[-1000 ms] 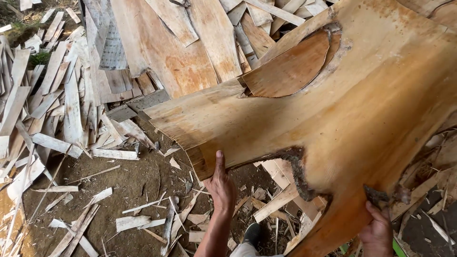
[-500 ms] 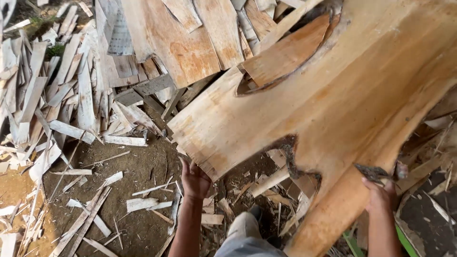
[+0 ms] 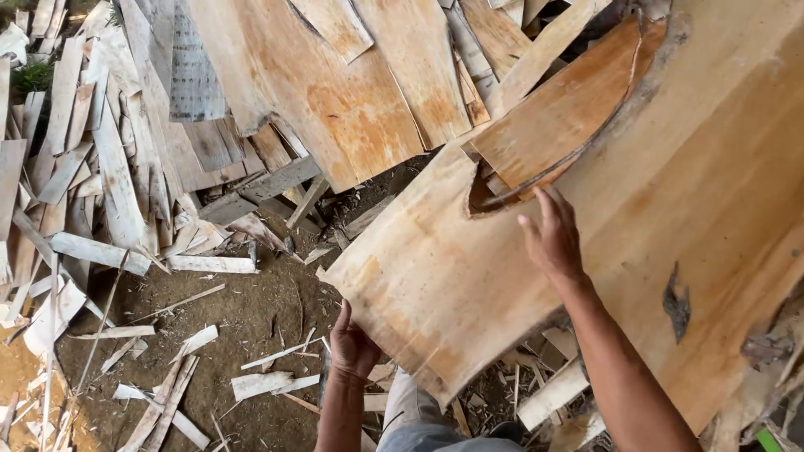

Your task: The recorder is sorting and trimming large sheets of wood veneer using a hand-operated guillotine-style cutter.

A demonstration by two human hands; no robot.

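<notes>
A large thin sheet of pale wood veneer (image 3: 670, 192) with a ragged hole near its middle fills the right of the head view, tilted up off the ground. My left hand (image 3: 352, 343) grips the sheet's lower left edge from below. My right hand (image 3: 553, 234) lies flat on top of the sheet with its fingers spread, just beside the torn hole (image 3: 502, 197).
More veneer sheets (image 3: 335, 92) are stacked behind. A heap of narrow wood strips (image 3: 75, 192) lies at the left. Loose scraps (image 3: 260, 383) litter the dirt ground (image 3: 243, 318) near my leg (image 3: 419, 423).
The sheet has swung to the right and lower. My right hand left the sheet's lower right edge and now rests on its top face. My left hand stayed at the lower edge.
</notes>
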